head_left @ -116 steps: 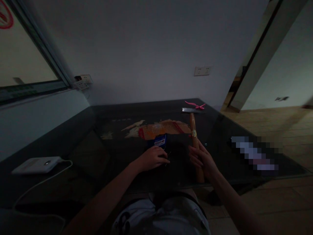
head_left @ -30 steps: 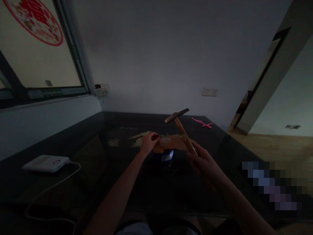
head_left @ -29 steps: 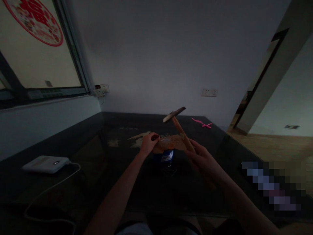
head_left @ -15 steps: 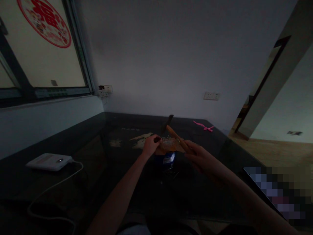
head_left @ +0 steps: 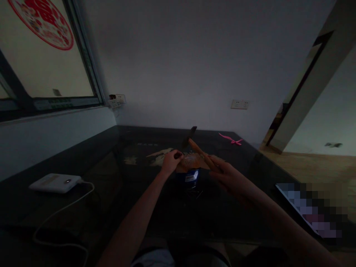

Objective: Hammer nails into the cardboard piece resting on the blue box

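My right hand (head_left: pixel 229 174) is wrapped round the wooden handle of a hammer (head_left: pixel 198 150). The hammer's dark head is raised toward the wall, above the far side of a brownish piece (head_left: pixel 191 162) with a shiny, clear-looking surface. That piece lies over a blue container (head_left: pixel 190 176) with a pale label. At its left edge my left hand (head_left: pixel 170 162) is closed, thumb and fingers pinched together. Whatever is between those fingertips is too small and dark to make out. Several thin dark pieces (head_left: pixel 197 193) lie in front of the container.
Pale torn-looking patches (head_left: pixel 160 157) show on the dark table (head_left: pixel 116 215) behind my left hand. A white device (head_left: pixel 55 183) with a cable is at left, a pink ribbon-like strip (head_left: pixel 232 140) at the back right, a blurred-out screen (head_left: pixel 306 211) at right.
The view has shifted slightly. The hammer stays raised at nearly the same angle in my right hand, and my left hand keeps its pinch at the brownish piece.
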Demonstrator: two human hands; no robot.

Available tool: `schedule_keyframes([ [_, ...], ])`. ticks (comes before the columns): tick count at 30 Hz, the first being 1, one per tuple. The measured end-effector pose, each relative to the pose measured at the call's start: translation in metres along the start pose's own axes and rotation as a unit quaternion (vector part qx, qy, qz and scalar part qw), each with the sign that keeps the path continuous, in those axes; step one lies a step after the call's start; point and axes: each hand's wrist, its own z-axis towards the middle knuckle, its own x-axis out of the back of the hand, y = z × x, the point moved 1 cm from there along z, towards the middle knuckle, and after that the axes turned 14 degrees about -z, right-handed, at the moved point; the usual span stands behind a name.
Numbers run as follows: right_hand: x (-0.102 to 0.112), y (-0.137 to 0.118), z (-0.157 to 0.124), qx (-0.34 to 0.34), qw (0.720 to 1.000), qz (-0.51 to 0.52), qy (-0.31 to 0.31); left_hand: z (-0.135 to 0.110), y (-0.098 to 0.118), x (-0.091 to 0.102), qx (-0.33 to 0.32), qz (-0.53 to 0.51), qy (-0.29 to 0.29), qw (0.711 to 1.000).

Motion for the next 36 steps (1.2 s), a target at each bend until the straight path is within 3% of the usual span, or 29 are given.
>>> schedule_keyframes([
  [5, -0.006, 0.005, -0.001, -0.013, 0.999, 0.005, -0.039, 0.000, -0.003, -0.001, 0.003, 0.008, -0.005, 1.000],
  [13, 0.000, -0.006, 0.000, -0.022, 1.000, 0.008, -0.011, 0.000, -0.002, -0.001, 0.010, -0.010, -0.006, 1.000],
  [19, -0.006, 0.000, -0.001, -0.017, 0.999, -0.009, -0.030, 0.001, -0.001, 0.001, 0.014, 0.025, -0.004, 1.000],
  [27, 0.003, -0.011, -0.001, -0.041, 0.999, 0.015, -0.008, 0.002, -0.003, 0.006, 0.015, -0.090, -0.016, 0.996],
  [31, -0.002, -0.010, 0.001, -0.035, 0.999, 0.021, -0.007, 0.000, -0.007, 0.012, 0.017, -0.087, 0.004, 0.996],
  [36, -0.010, -0.014, 0.003, -0.055, 0.997, 0.020, -0.055, -0.003, -0.010, 0.014, 0.030, -0.043, 0.005, 0.999],
])
